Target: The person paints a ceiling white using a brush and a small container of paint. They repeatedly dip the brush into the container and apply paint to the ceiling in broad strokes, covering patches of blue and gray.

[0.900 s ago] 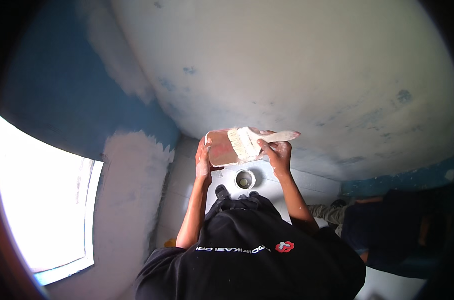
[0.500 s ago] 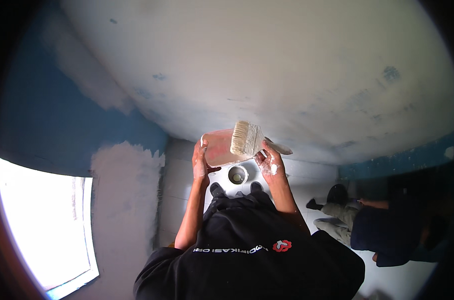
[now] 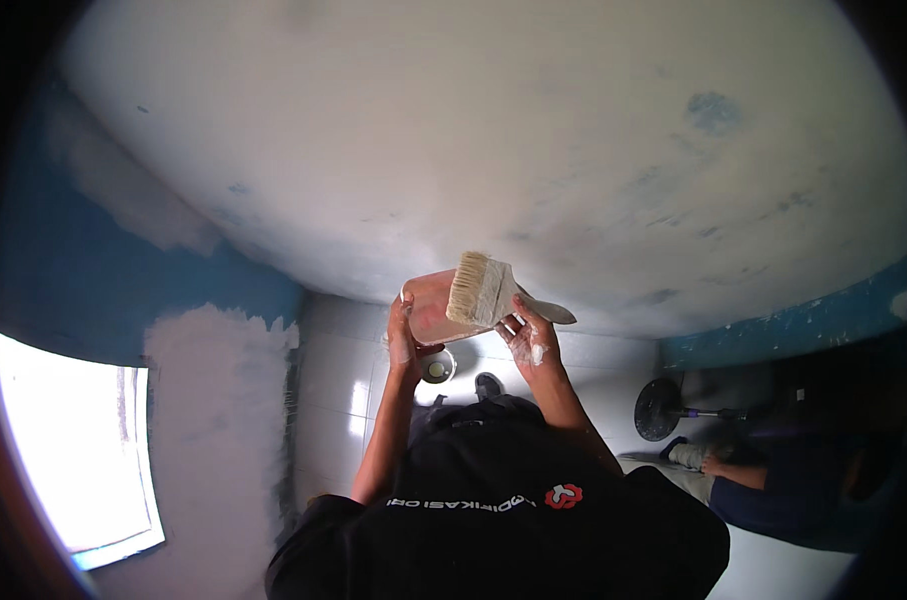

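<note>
My left hand (image 3: pixel 401 335) is closed on the left edge of a shallow pinkish-red tray (image 3: pixel 428 302), tilted in front of my body. A wide paintbrush (image 3: pixel 481 288) with pale bristles and a paint-smeared ferrule overlaps the tray's right side. My right hand (image 3: pixel 535 340), splashed with white, grips the brush near the base of its handle, which points right. Whether the bristles touch the tray cannot be told. Beneath the tray, a white-rimmed bucket (image 3: pixel 450 366) stands on the floor, partly hidden by my left hand.
Ahead rises a large whitish wall (image 3: pixel 473 130) with blue patches showing through. A blue and white wall (image 3: pixel 218 400) with a bright window (image 3: pixel 68 440) is at left. To the right, a person (image 3: pixel 793 490) is low down beside a dark fan (image 3: pixel 659 409).
The brush has shifted slightly left and lies more level, still in my right hand. The bucket now appears further left, below my left hand. The fan at right shows more fully.
</note>
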A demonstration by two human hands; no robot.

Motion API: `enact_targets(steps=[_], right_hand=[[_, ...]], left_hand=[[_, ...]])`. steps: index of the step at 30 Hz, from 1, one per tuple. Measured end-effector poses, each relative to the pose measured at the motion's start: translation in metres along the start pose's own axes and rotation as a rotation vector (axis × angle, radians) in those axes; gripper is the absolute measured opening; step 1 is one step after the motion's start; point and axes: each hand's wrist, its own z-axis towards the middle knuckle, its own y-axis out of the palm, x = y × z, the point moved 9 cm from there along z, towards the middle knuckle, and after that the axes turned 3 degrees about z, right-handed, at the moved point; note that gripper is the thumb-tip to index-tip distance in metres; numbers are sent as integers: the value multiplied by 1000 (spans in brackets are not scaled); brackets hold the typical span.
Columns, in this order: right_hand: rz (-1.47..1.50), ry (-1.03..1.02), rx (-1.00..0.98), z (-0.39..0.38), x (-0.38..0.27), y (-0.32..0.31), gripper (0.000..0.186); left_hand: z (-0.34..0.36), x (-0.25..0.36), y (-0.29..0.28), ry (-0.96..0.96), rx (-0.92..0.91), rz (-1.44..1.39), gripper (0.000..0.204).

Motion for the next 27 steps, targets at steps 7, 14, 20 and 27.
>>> enact_targets(steps=[7,14,20,27], right_hand=[[112,17,-37,-35,-20,35,28],[79,62,-37,-28,-15,19,45],[58,85,-68,-37,-16,13,57],[174,165,-89,-49,-12,16,59]], left_hand=[[-41,42,10,30,72,-18,85],[-39,34,5,85,114,-9,87],[-19,0,-11,43,46,-193,74],[-35,9,-19,-9,116,-167,68]])
